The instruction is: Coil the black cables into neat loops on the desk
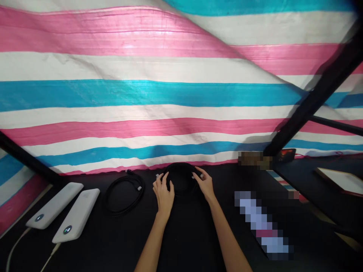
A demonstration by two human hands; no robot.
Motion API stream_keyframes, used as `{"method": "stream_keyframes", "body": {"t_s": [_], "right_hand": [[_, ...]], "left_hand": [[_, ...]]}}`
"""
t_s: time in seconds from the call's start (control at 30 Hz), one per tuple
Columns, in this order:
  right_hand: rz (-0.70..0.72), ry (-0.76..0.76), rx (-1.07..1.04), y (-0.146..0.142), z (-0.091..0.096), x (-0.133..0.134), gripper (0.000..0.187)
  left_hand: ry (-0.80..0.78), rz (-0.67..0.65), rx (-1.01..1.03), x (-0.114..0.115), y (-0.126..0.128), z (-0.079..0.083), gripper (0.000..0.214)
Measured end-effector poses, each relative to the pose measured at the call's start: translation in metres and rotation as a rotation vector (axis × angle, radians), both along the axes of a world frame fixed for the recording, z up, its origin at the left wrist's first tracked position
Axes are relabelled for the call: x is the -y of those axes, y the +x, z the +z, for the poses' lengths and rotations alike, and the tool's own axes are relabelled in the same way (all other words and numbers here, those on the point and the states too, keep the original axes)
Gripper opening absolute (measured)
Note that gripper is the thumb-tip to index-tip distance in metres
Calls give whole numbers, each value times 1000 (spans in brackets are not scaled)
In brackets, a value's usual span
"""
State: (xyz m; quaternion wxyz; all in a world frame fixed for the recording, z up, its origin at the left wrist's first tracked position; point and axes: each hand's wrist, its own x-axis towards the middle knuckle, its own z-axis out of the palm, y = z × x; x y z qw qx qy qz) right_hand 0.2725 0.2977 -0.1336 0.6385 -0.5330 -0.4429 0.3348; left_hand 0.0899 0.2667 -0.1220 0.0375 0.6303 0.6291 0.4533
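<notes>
The **left hand** (163,193) and **right hand** (204,184) meet at the centre of the frame around a **coiled black cable** (181,176), which sits on a matte **black tabletop** (187,241) just below the foot of the backdrop. The left fingers curl over the coil's near edge, while the right fingers spread against its far side, so the hands appear to be clasping the ring between them. Black on black makes the loops and the firmness of the grip hard to read.

To the left lies a **second black cable** (124,194), looped loosely and flat, with a pale connector at one end. Further toward the lower left, two **white power banks** (53,205) (76,215) lie side by side at a slant, their round displays lit, each with a **white lead** (17,245) trailing off the bottom edge. A pixelated **blurred object** (261,223) occupies the lower right. Behind everything hangs a creased, woven **striped tarpaulin** (141,92) in pink, white and blue, held up by a **dark frame bar** (312,102).
</notes>
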Motion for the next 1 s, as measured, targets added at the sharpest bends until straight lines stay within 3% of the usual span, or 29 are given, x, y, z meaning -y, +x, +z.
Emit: {"method": "stream_keyframes", "body": {"t_s": [0.1, 0.27, 0.33, 0.4, 0.53, 0.67, 0.83, 1.0], "right_hand": [[5, -15, -71, -2, -2, -1, 47], [4, -9, -86, -5, 3, 1, 48], [11, 5, -74, -5, 3, 2, 46], [18, 16, -57, -5, 3, 2, 43], [-11, 52, -32, -9, 0, 1, 38], [-46, 96, -56, -12, 1, 1, 35], [-16, 127, -35, -12, 12, 6, 34], [144, 102, 21, -9, 29, 13, 31]], "left_hand": [[117, -31, -9, 5, 0, 9, 25], [33, -472, -134, 12, 6, 15, 24], [-9, -554, -153, 14, 8, 14, 33], [17, -506, -138, 13, 9, 12, 35], [140, -111, -11, 8, 5, 8, 25], [115, 152, 62, 1, 0, 7, 44], [135, 177, 46, 1, -1, 11, 57], [150, 134, 10, -1, -11, 13, 33]]}}
